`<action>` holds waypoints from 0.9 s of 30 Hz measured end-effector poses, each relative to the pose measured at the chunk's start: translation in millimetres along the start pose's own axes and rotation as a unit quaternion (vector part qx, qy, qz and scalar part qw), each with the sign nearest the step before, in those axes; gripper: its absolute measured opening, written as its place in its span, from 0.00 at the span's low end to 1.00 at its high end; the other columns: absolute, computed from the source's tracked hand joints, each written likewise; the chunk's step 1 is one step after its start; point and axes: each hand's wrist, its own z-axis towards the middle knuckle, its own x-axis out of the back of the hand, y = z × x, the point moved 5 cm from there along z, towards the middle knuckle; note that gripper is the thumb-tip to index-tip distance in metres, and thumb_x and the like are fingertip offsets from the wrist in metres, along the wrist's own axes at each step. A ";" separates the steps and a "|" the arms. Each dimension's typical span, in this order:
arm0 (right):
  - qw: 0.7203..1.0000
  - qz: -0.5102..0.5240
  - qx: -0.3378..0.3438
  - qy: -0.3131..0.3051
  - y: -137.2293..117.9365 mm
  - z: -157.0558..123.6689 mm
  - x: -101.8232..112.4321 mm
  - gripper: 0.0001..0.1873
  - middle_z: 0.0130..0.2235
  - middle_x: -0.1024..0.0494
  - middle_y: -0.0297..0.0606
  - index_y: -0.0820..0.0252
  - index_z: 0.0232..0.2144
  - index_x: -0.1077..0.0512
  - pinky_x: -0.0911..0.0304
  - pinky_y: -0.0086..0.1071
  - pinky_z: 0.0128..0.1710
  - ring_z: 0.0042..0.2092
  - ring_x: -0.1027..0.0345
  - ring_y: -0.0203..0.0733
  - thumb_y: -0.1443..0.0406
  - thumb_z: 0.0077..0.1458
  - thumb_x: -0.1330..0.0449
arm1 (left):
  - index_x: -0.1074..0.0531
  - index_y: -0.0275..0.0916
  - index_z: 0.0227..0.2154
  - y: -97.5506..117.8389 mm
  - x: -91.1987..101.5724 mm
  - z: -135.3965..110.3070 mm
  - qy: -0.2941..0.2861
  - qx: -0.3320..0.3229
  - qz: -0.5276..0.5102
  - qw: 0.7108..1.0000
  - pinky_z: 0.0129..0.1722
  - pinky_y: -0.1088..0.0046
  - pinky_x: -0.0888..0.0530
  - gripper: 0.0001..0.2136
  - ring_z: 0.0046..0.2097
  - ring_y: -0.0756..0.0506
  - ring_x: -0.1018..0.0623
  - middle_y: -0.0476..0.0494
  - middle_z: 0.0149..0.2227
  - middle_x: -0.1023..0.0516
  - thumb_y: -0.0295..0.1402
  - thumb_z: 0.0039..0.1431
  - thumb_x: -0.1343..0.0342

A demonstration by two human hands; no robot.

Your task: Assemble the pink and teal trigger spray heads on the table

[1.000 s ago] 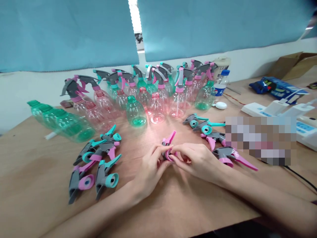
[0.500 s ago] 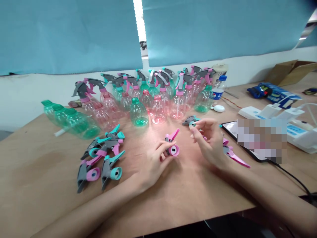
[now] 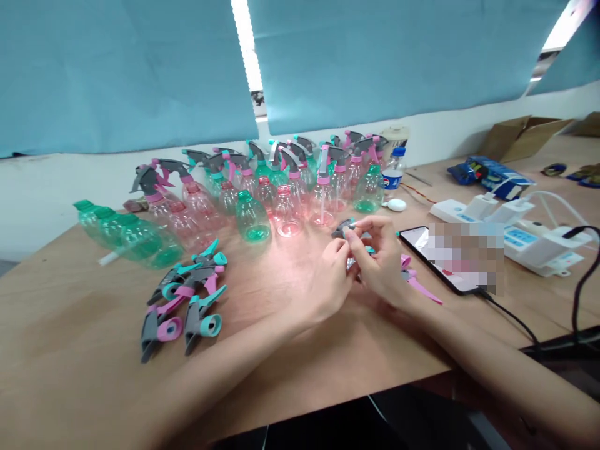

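Note:
My left hand [image 3: 335, 281] is closed, its fingertips meeting those of my right hand. Between them shows only a sliver of a spray trigger head [image 3: 350, 263], the rest covered by fingers. My right hand [image 3: 382, 262] is curled with thumb and forefinger pinched; what they grip, if anything, is hidden. Just behind the fingertips lies a grey and teal trigger head [image 3: 342, 229]. A pink and grey trigger head [image 3: 424, 290] sticks out past my right wrist. Several more trigger heads [image 3: 201, 322] in grey, pink and teal lie on the table left of my left arm.
Rows of green and pink clear bottles [image 3: 253, 219], many with sprayers fitted, stand along the back. Green bottles [image 3: 140, 237] lean at the left. To the right are a phone [image 3: 417, 240] on a cable, power strips [image 3: 520, 240], a drink bottle [image 3: 394, 169] and a cardboard box [image 3: 515, 140].
My left hand has moved right to meet my right hand. The pink trigger head it held is no longer visible. The view has shifted slightly to the right.

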 end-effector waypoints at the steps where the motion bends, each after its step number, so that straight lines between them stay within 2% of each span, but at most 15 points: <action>1: 1.000 -0.005 0.001 -0.004 -0.4 -0.2 -0.2 0.08 0.31 0.34 0.32 0.55 0.37 0.40 0.35 0.29 0.28 0.33 0.33 0.36 0.63 0.57 0.44 | 0.33 0.35 0.47 1.8 4.3 -3.5 0.003 -0.004 -0.004 1.000 0.43 0.67 0.27 0.12 0.44 0.45 0.27 0.40 0.43 0.30 0.23 0.60 0.51; 3: 1.000 -0.007 0.009 -0.014 -1.9 -1.2 -1.0 0.08 0.31 0.34 0.31 0.55 0.37 0.41 0.35 0.29 0.28 0.33 0.33 0.36 0.64 0.56 0.44 | 0.33 0.37 0.47 3.0 17.4 -14.8 0.001 0.000 0.005 1.000 0.42 0.67 0.27 0.11 0.42 0.46 0.26 0.42 0.43 0.30 0.25 0.62 0.51; 6: 0.998 -0.015 0.039 -0.038 -7.5 -4.6 -3.4 0.08 0.31 0.35 0.31 0.55 0.37 0.40 0.35 0.29 0.27 0.30 0.34 0.34 0.65 0.56 0.43 | 0.31 0.40 0.45 -0.5 47.7 -39.2 -0.011 0.033 0.038 0.999 0.41 0.69 0.27 0.10 0.39 0.48 0.26 0.45 0.41 0.29 0.27 0.63 0.51; 11: 0.987 -0.060 0.081 -0.125 -16.8 -16.5 -14.1 0.04 0.31 0.33 0.32 0.56 0.34 0.38 0.36 0.29 0.25 0.26 0.37 0.32 0.67 0.56 0.44 | 0.29 0.39 0.39 -7.2 121.3 -84.0 -0.003 0.080 0.135 0.988 0.36 0.72 0.28 0.08 0.35 0.50 0.26 0.46 0.37 0.28 0.28 0.63 0.53; 14: 0.973 -0.074 0.107 -0.189 -18.2 -27.1 -23.3 0.03 0.33 0.31 0.35 0.57 0.35 0.37 0.36 0.30 0.25 0.26 0.37 0.33 0.67 0.57 0.44 | 0.28 0.39 0.38 -13.6 166.8 -108.2 -0.016 0.121 0.190 0.974 0.37 0.72 0.28 0.09 0.39 0.47 0.26 0.45 0.38 0.26 0.30 0.63 0.53; 17: 0.954 -0.103 0.132 -0.250 -15.9 -36.8 -33.2 0.05 0.35 0.28 0.38 0.58 0.37 0.35 0.34 0.33 0.29 0.30 0.34 0.36 0.66 0.58 0.44 | 0.27 0.40 0.37 -27.5 206.7 -131.6 -0.016 0.193 0.230 0.954 0.36 0.71 0.28 0.11 0.38 0.45 0.25 0.45 0.40 0.25 0.36 0.62 0.53; 19: 0.938 -0.131 0.143 -0.288 -13.3 -41.6 -39.7 0.05 0.37 0.28 0.40 0.58 0.38 0.34 0.33 0.37 0.35 0.35 0.32 0.41 0.64 0.58 0.45 | 0.27 0.40 0.38 -39.5 229.0 -147.2 0.024 0.253 0.239 0.937 0.34 0.69 0.27 0.13 0.34 0.45 0.24 0.45 0.40 0.25 0.42 0.61 0.52; 21: 0.922 -0.153 0.146 -0.325 -10.4 -45.5 -45.8 0.08 0.41 0.28 0.43 0.58 0.40 0.33 0.33 0.42 0.41 0.42 0.31 0.45 0.63 0.59 0.45 | 0.28 0.40 0.41 -49.0 241.6 -160.6 0.061 0.277 0.235 0.930 0.37 0.66 0.26 0.16 0.36 0.44 0.24 0.43 0.41 0.25 0.45 0.60 0.52; 23: 0.909 -0.164 0.144 -0.355 -7.8 -48.7 -51.2 0.11 0.46 0.28 0.44 0.57 0.43 0.32 0.35 0.46 0.47 0.48 0.33 0.49 0.61 0.59 0.45 | 0.28 0.39 0.42 -54.7 244.4 -170.6 0.083 0.265 0.245 0.929 0.44 0.62 0.27 0.18 0.43 0.41 0.25 0.42 0.44 0.26 0.47 0.60 0.52; 27: 0.887 -0.183 0.149 -0.396 -4.6 -55.6 -62.2 0.21 0.56 0.34 0.47 0.56 0.51 0.35 0.38 0.51 0.52 0.56 0.38 0.53 0.57 0.57 0.43 | 0.31 0.42 0.49 -60.3 228.1 -180.6 0.047 0.195 0.302 0.932 0.57 0.55 0.38 0.20 0.57 0.39 0.35 0.41 0.56 0.35 0.47 0.60 0.51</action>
